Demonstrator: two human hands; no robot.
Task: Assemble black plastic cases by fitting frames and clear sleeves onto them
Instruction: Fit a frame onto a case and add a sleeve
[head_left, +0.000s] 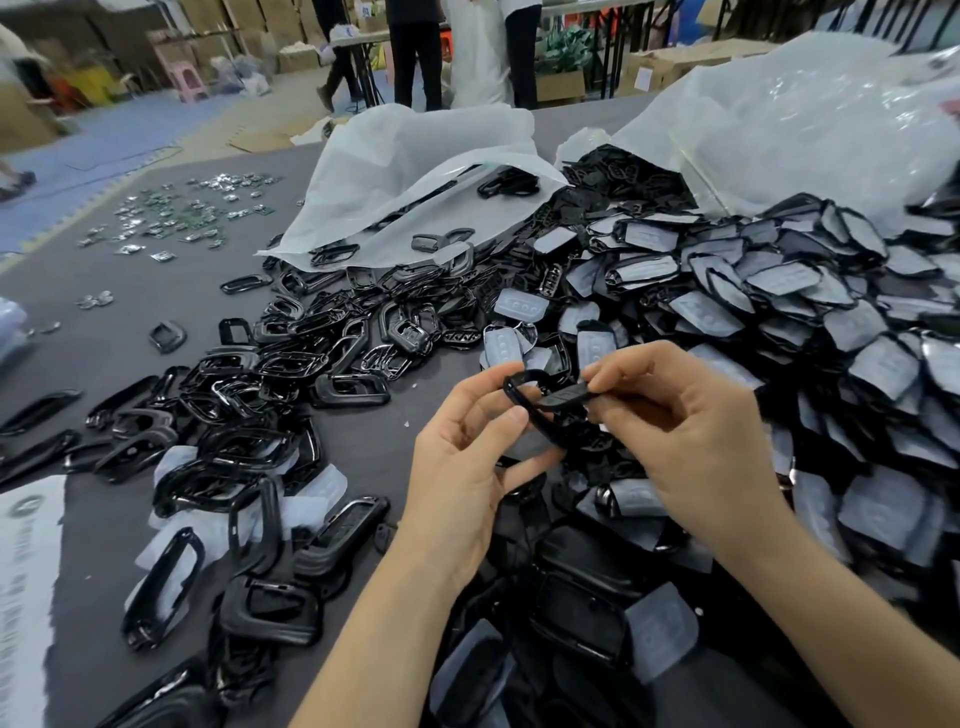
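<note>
Grey cloth-covered table (156, 312) in a warehouse room, with cardboard boxes (561, 85), a pink stool (189, 83) and standing people (415, 52) at the far end. Item held: one black frame (519, 396), raised just above the table near the centre, between the two heaps. Its long axis runs from its rounded far end, up by the left fingertips, down and slightly rightward toward the person, with its open face turned to the right. Second item held: a small black case (563, 399), lying roughly level with its long axis left to right and its left end meeting the frame's opening. Left hand (462, 467): palm turned inward, forearm entering from bottom centre, thumb laid on the frame's near rim and fingers curled round its far end, clamped on the frame. Right hand (691, 431): back of the hand upward, forearm entering from the bottom right, thumb and forefinger pinching the right end of the case, other fingers folded under. Left of the hands: a loose heap of bare frames (249, 441). Right of the hands: a larger heap of sleeved cases (779, 312), spilling from a white plastic bag (779, 119). Behind: a second white bag (415, 156), with frames at its mouth. Far left: scattered small silver and green parts (182, 213). Near-left edge: a printed sheet (26, 545).
</note>
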